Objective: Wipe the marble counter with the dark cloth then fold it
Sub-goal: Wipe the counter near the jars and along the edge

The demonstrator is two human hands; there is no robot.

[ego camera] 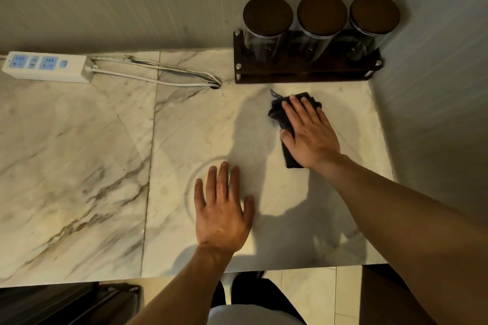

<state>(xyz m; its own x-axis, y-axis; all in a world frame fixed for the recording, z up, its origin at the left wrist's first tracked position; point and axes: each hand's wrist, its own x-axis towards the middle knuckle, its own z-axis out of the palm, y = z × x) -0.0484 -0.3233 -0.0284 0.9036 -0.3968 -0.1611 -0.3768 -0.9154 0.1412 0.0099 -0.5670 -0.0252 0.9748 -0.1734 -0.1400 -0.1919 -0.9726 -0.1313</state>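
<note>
The dark cloth [277, 113] lies bunched on the marble counter [79, 153], toward the back right, just in front of the jar rack. My right hand [310, 132] presses flat on top of it with fingers spread, covering most of it; a small loop of the cloth sticks out at the far left corner. My left hand [223, 208] rests palm down on the bare marble nearer the front edge, fingers apart, holding nothing.
A dark wooden rack [303, 71] with three lidded glass jars stands against the back wall. A white power strip [47, 66] and its cables [158, 74] lie at the back left. A wall [435, 113] bounds the counter's right side.
</note>
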